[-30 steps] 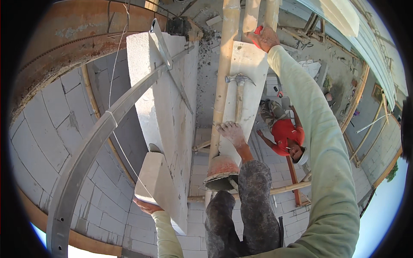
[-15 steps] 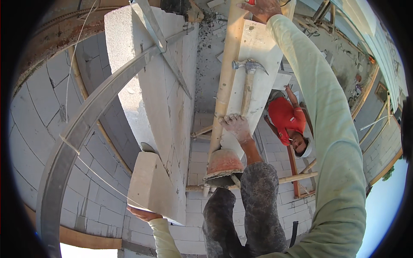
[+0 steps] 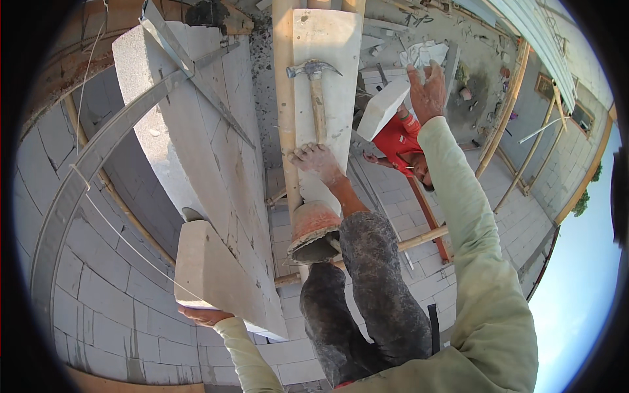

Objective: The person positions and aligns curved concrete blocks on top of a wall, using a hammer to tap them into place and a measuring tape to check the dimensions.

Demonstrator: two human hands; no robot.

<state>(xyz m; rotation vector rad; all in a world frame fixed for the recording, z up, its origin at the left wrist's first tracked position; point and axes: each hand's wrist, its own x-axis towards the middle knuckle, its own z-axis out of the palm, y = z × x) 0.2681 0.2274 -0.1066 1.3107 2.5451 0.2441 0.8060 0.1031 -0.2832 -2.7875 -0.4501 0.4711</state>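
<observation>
My left hand (image 3: 204,317) lies against the near end of a pale wall block (image 3: 213,262), its fingers stretched along the edge by a taut white string (image 3: 124,241). My right hand (image 3: 429,92) is raised at the right, fingers spread and nothing in the palm. Just left of it is a white block (image 3: 384,110), tilted and held up by a co-worker in a red shirt (image 3: 401,141). Whether my fingertips touch that block I cannot tell. A claw hammer (image 3: 317,98) lies on the pale plank (image 3: 327,39) between my hands.
My bare foot (image 3: 320,164) stands on the plank. Below it sits a worn reddish bucket (image 3: 314,226). Bamboo poles (image 3: 419,237) run across beneath. A long bent-looking metal bar (image 3: 98,144) crosses the left side, beside the block wall (image 3: 216,150) and an angled metal strip (image 3: 196,75).
My right hand has come from the plank's far end over to the right, beside the white block. The co-worker has lifted that block toward it. The view has swung right; my left hand stays put.
</observation>
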